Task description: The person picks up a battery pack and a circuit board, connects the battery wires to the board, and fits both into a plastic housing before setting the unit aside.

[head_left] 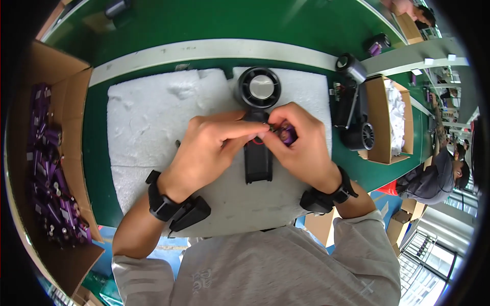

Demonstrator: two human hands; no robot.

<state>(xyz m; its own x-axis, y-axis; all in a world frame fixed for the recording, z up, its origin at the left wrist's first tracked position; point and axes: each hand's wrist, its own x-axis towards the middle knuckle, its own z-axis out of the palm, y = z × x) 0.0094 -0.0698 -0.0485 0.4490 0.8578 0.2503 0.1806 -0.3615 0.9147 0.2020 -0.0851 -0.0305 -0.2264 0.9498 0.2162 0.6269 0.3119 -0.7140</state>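
A black handheld device lies on the white foam sheet (148, 127) in front of me. Its round head (245, 94) has a silver disc in the middle, and its long black handle (259, 166) points toward me. Over the top of the handle, both hands meet with fingertips almost touching. My right hand (310, 153) is curled around a small purple battery (289, 133), its thumb and forefinger pinched together. My left hand (204, 148) is closed in a pinch at the same spot; what lies between its fingertips is hidden. A bit of red wire (259, 142) shows below them.
At the left stands a deep cardboard box (76, 137) with many purple batteries (51, 168). To the right, more black devices (354, 107) lie beside a carton (380, 145) holding white material. A pale rail (214, 51) crosses the green table (204, 23). Another person (434, 176) is at far right.
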